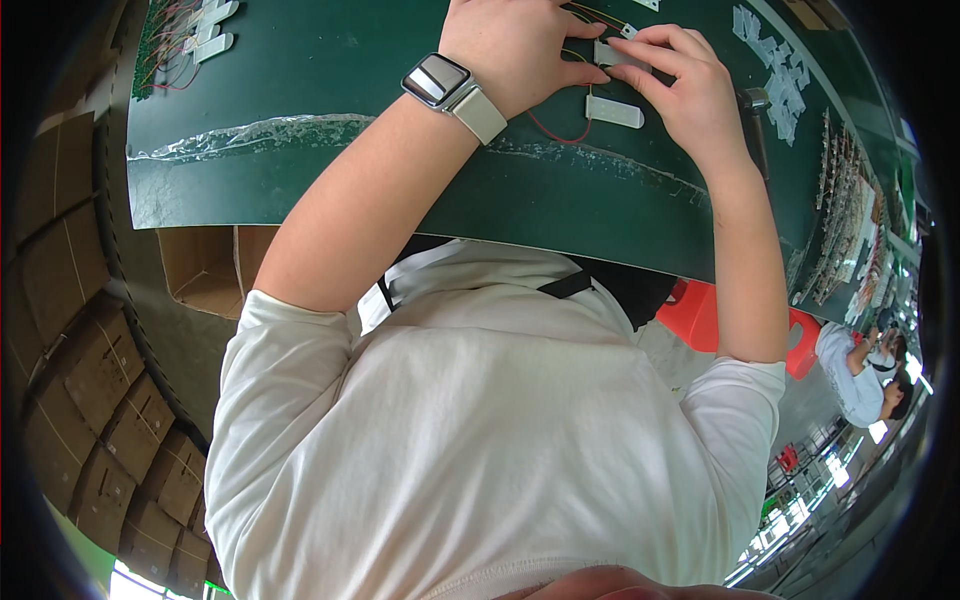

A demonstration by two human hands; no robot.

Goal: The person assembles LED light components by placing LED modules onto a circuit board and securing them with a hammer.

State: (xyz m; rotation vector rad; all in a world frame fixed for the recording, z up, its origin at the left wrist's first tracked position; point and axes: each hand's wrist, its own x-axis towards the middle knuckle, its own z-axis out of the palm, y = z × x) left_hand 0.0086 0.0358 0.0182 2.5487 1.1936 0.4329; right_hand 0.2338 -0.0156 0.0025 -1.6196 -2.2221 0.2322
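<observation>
Over the green tabletop (300, 185), my left hand (515, 50) and my right hand (690, 95) meet at a small flat silvery-white piece (602, 52). Fingertips of both hands pinch it from either side and hide much of it. My left wrist wears a watch (438, 80) with a light band. Just below the fingers lies a white, flat, rounded block (614, 112), with a thin red wire (560, 138) looping beside it. More thin yellow and red wires run up past my left fingers, alongside a small white part (628, 31).
Green circuit boards with wired white blocks (212, 45) lie at the far left. At right are whitish strips (780, 75), a dark-handled tool (755, 120) and rows of boards (845, 220). Cartons (100, 360) stack left; a red stool (695, 315) and another person (855, 370) are right.
</observation>
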